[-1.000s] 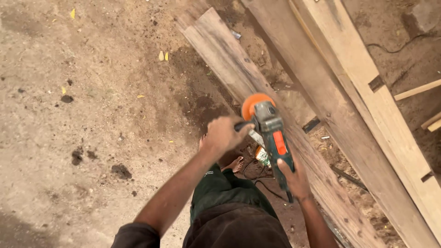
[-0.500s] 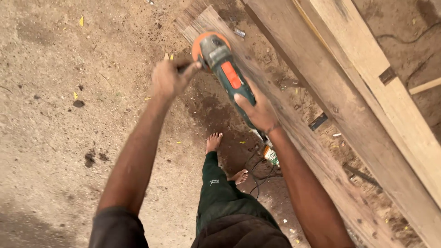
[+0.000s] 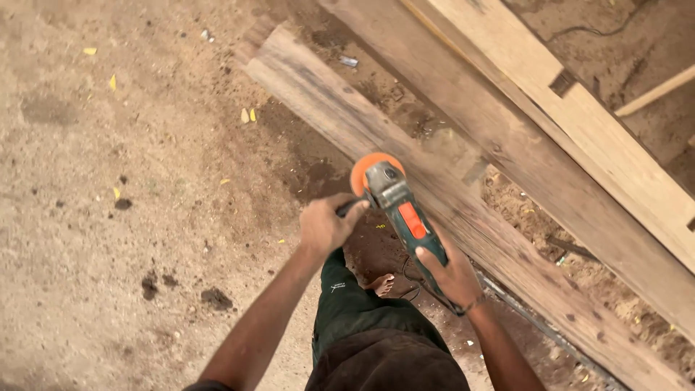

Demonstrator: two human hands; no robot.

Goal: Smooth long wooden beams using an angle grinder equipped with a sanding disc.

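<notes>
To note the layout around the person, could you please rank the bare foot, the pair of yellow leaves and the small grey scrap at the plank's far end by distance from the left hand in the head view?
1. bare foot, just below and right of the left hand.
2. pair of yellow leaves, up and left on the dirt.
3. small grey scrap, far up beside the plank.

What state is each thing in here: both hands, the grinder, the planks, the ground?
Left hand: closed on the grinder's side handle.
Right hand: closed around the grinder's body.
Grinder: held in both hands, orange disc end down on the near plank.
Near plank: lying slantwise, grey and weathered.
Far planks: lying alongside, paler, with notches cut in.
Ground: bare dirt, scattered with yellow leaves and sawdust.
</notes>
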